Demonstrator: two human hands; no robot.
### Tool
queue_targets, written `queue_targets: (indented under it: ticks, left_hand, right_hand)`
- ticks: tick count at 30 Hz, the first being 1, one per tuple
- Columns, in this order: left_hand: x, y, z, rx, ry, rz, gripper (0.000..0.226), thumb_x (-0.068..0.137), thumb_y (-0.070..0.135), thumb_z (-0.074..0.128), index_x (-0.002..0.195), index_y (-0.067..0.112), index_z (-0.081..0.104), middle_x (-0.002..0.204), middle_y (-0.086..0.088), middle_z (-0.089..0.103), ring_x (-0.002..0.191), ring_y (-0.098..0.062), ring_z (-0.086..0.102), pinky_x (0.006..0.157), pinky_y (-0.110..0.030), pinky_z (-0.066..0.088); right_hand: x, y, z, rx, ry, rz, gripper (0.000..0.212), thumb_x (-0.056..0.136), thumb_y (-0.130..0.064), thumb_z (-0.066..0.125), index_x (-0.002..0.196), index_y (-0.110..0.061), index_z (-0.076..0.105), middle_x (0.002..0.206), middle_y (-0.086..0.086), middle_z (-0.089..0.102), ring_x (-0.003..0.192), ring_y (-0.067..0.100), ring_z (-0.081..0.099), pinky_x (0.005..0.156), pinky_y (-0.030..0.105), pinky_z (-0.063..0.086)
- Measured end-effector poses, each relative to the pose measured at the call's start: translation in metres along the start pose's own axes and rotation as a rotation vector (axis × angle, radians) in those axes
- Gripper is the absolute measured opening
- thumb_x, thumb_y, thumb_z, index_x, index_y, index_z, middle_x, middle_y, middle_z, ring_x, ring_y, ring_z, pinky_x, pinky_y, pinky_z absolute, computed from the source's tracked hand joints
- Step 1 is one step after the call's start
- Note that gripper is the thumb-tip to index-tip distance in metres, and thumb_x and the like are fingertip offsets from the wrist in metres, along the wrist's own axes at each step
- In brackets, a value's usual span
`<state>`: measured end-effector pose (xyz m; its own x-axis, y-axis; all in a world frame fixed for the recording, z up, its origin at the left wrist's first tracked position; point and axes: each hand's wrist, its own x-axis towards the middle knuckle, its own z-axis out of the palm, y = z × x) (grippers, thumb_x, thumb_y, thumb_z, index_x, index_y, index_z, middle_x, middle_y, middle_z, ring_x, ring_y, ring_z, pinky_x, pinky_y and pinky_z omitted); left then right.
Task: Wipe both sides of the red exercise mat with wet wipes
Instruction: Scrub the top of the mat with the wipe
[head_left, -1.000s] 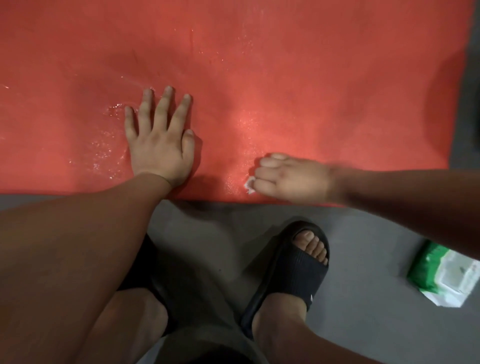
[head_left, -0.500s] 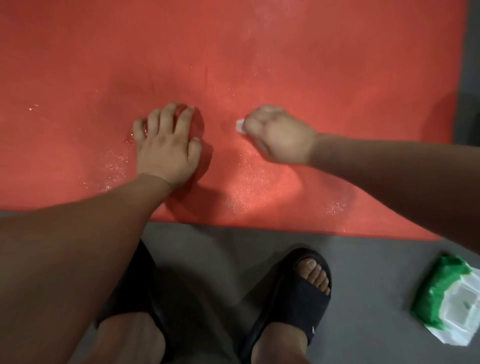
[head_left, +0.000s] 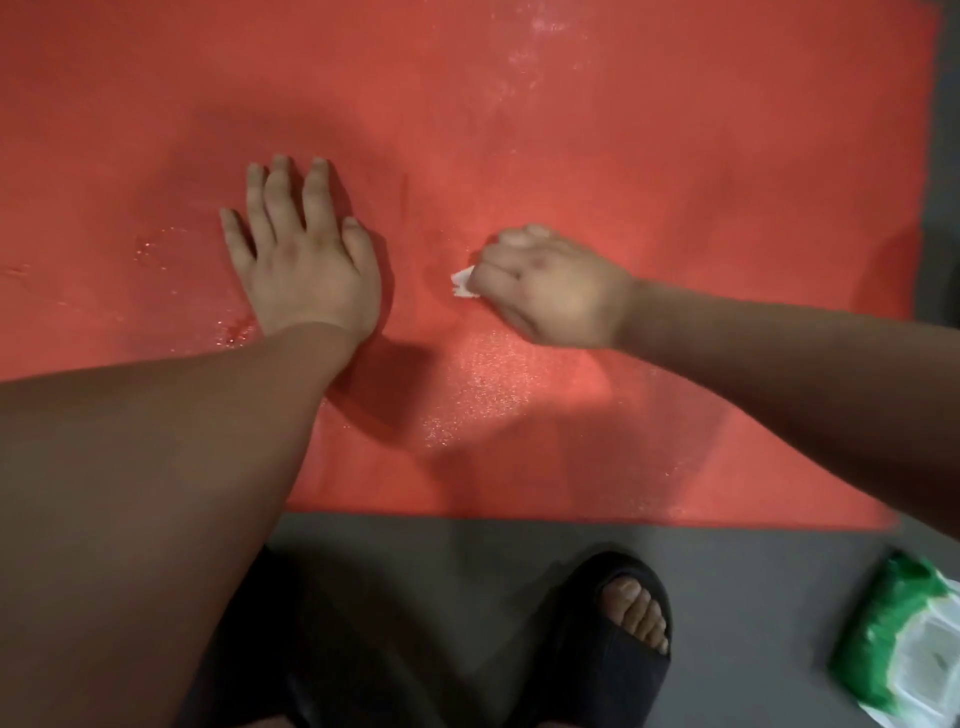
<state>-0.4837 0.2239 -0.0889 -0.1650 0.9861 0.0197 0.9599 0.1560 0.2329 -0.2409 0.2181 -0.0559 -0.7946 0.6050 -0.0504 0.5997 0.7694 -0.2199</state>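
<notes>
My left hand (head_left: 304, 260) flat, fingers spread, on red mat (head_left: 623, 156); my right hand (head_left: 550, 288) grips wet wipe (head_left: 464, 283), mid-mat.

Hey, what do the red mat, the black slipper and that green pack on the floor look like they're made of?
Red mat: probably foam or rubber, matte, with a fine grainy texture that glints where it is wet.
Black slipper: looks like moulded foam or rubber, with a dull, even surface.
Green pack: thin glossy plastic film, crinkled and catching the light.
</notes>
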Motion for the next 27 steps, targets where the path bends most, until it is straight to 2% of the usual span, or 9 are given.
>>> queue_targets:
  ticks: [2,5,7,10,14,16,19,21,27]
  left_hand:
    - [0.002,0.000,0.000,0.013,0.002,0.001,0.062,0.097,0.039,0.034,0.158,0.024,0.033,0.166,-0.008,0.028,0.157,-0.025,0.014,0.126,-0.054,0.007]
    - [0.002,0.000,0.001,0.018,0.002,0.011,0.062,0.097,0.039,0.036,0.157,0.024,0.034,0.165,-0.009,0.029,0.157,-0.026,0.015,0.125,-0.055,0.009]
    - [0.003,-0.001,0.001,0.017,0.019,0.016,0.061,0.097,0.038,0.038,0.156,0.023,0.036,0.164,-0.009,0.031,0.156,-0.028,0.018,0.125,-0.056,0.011]
    - [0.004,-0.003,0.002,0.030,0.047,0.017,0.061,0.096,0.037,0.042,0.155,0.023,0.039,0.162,-0.009,0.035,0.154,-0.029,0.022,0.123,-0.057,0.015]
    - [0.004,-0.003,0.004,0.033,0.054,0.023,0.061,0.095,0.037,0.043,0.154,0.024,0.040,0.162,-0.009,0.036,0.154,-0.029,0.024,0.123,-0.056,0.015]
    - [0.004,-0.003,0.004,0.030,0.058,0.022,0.061,0.095,0.038,0.043,0.154,0.024,0.041,0.162,-0.009,0.037,0.154,-0.029,0.025,0.123,-0.056,0.016]
    - [0.004,-0.002,0.005,0.037,0.066,0.018,0.061,0.094,0.038,0.043,0.154,0.024,0.042,0.161,-0.008,0.038,0.153,-0.029,0.025,0.123,-0.055,0.017]
    - [0.004,-0.003,0.005,0.036,0.063,0.016,0.061,0.094,0.037,0.043,0.154,0.024,0.042,0.161,-0.008,0.038,0.153,-0.029,0.025,0.123,-0.055,0.016]
    - [0.004,-0.003,0.005,0.034,0.073,0.021,0.062,0.093,0.038,0.042,0.153,0.024,0.042,0.161,-0.010,0.038,0.153,-0.030,0.026,0.124,-0.055,0.015]
  right_hand:
    - [0.011,0.029,-0.007,-0.089,0.057,0.118,0.023,0.101,-0.025,0.045,0.110,-0.011,0.061,0.101,0.013,0.064,0.093,0.035,0.058,0.080,0.043,0.042]
    - [0.030,0.072,-0.019,-0.148,0.184,0.569,0.025,0.097,-0.024,0.040,0.106,-0.008,0.057,0.101,0.019,0.062,0.094,0.041,0.058,0.078,0.046,0.042]
    - [0.041,0.064,-0.019,-0.094,0.202,0.667,0.019,0.092,-0.017,0.042,0.104,-0.009,0.055,0.100,0.020,0.063,0.093,0.042,0.058,0.078,0.046,0.042]
    - [0.042,0.019,-0.005,0.031,0.199,0.386,0.010,0.094,-0.013,0.054,0.102,-0.016,0.049,0.089,0.016,0.063,0.081,0.038,0.057,0.072,0.044,0.044]
    - [0.029,0.002,0.000,0.010,-0.004,-0.076,0.017,0.098,-0.020,0.049,0.111,-0.013,0.058,0.095,0.009,0.062,0.088,0.031,0.055,0.078,0.042,0.044]
    - [0.039,0.028,-0.005,-0.065,0.023,-0.008,0.019,0.096,-0.023,0.050,0.110,-0.013,0.060,0.098,0.010,0.063,0.092,0.033,0.058,0.080,0.042,0.043]
    - [0.062,0.063,-0.015,-0.112,0.162,0.372,0.022,0.097,-0.024,0.043,0.106,-0.010,0.058,0.098,0.016,0.061,0.091,0.039,0.058,0.078,0.045,0.042]
    - [0.072,0.054,-0.013,-0.057,0.192,0.484,0.014,0.094,-0.019,0.046,0.106,-0.014,0.054,0.096,0.016,0.062,0.089,0.040,0.059,0.076,0.045,0.043]
    - [0.047,-0.001,0.003,-0.012,0.027,-0.107,0.017,0.099,-0.018,0.052,0.113,-0.015,0.062,0.093,0.007,0.061,0.088,0.031,0.055,0.079,0.042,0.045]
